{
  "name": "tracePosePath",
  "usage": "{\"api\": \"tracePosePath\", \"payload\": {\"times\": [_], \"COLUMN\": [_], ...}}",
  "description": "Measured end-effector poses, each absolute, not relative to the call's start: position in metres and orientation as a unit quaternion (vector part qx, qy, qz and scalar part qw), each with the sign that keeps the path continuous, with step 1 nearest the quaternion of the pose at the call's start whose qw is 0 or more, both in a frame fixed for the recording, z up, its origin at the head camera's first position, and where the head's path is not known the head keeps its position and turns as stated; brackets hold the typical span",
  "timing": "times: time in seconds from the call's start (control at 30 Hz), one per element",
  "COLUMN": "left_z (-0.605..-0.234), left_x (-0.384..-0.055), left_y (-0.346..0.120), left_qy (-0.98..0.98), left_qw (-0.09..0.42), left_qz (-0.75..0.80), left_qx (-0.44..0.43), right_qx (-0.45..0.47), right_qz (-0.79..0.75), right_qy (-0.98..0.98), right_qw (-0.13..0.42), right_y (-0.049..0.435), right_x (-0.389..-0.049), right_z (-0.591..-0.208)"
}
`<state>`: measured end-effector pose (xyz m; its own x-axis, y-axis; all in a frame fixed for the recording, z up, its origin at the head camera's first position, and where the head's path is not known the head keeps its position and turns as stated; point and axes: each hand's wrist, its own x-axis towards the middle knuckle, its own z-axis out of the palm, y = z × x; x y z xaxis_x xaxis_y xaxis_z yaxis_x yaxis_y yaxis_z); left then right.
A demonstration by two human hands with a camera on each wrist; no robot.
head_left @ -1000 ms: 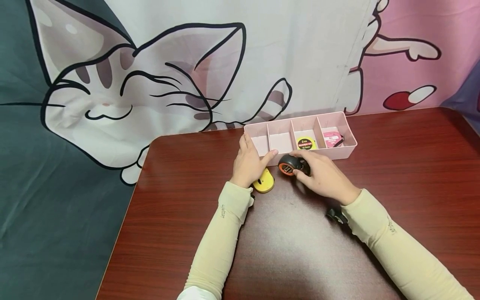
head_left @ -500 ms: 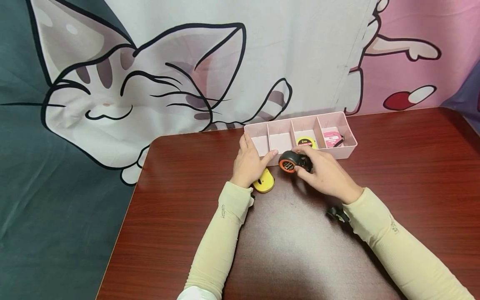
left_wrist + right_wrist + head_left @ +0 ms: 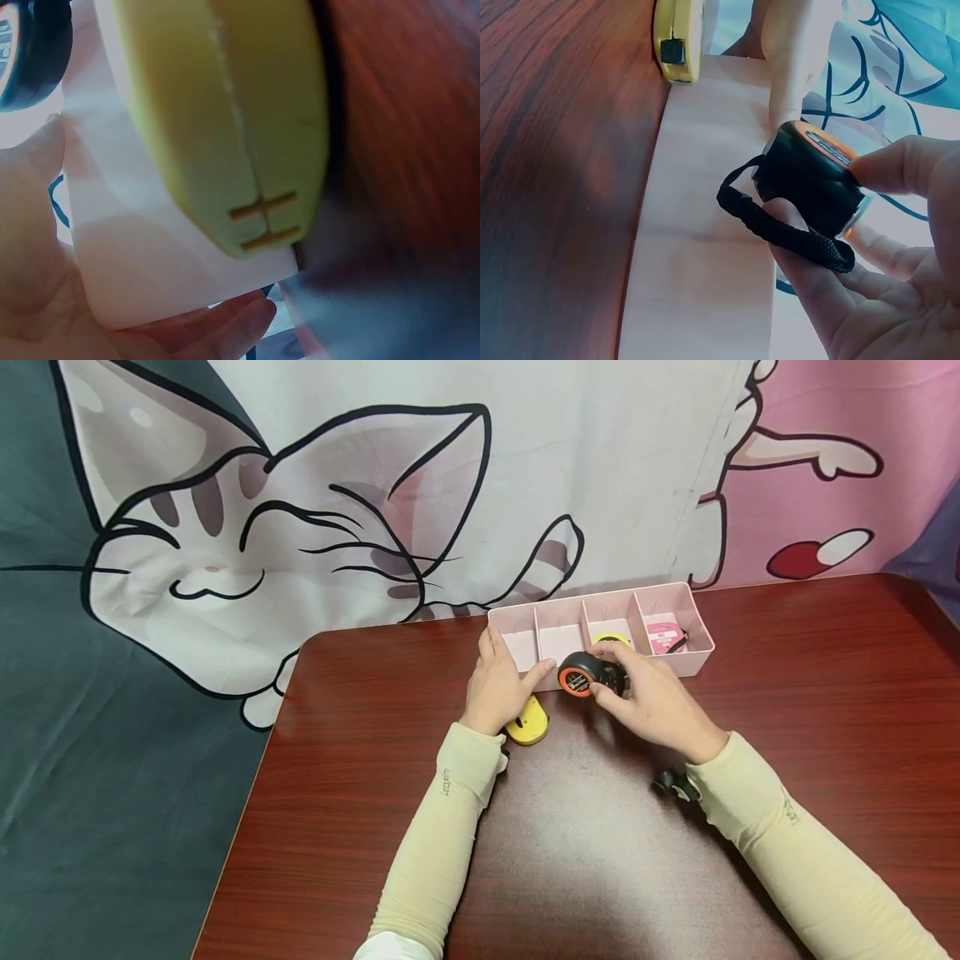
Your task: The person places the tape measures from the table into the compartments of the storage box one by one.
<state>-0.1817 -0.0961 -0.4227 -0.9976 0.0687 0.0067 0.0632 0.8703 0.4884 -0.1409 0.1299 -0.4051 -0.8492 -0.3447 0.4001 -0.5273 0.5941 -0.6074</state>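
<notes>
In the head view a black and orange tape measure is held by my right hand just above the front rim of a pink divided box. Thumb and fingers pinch its sides, and its black wrist strap hangs loose in the right wrist view. My left hand grips the box's left end, fingers along the side and thumb at the front wall. A yellow tape measure rests on the table before the box, beside that hand. Inside lie a pink tape measure and a partly hidden yellow round one.
The box stands near the back edge of a dark red wooden table. Its two left compartments show bare floors. A curtain with cartoon cats hangs right behind the table. Black wrist gear sticks out under the right sleeve.
My right hand has raised the black and orange tape measure slightly toward the box, so it now covers more of the yellow one inside. My left hand has stayed on the box.
</notes>
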Motion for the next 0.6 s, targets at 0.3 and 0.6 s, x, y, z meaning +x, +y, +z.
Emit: {"api": "tracePosePath", "payload": {"times": [0.3,0.6], "left_z": [-0.4225,-0.4225], "left_x": [-0.1817,-0.182], "left_y": [-0.096,-0.0957], "left_qy": [0.967,0.967], "left_qw": [0.006,0.007], "left_qz": [0.253,0.251], "left_qx": [0.034,0.031], "right_qx": [0.223,0.201], "right_qz": [0.401,0.419], "right_qy": [-0.88,-0.877], "right_qw": [0.121,0.12], "right_y": [0.129,0.1275], "right_x": [-0.1408,-0.1429], "right_z": [-0.4018,-0.3998]}}
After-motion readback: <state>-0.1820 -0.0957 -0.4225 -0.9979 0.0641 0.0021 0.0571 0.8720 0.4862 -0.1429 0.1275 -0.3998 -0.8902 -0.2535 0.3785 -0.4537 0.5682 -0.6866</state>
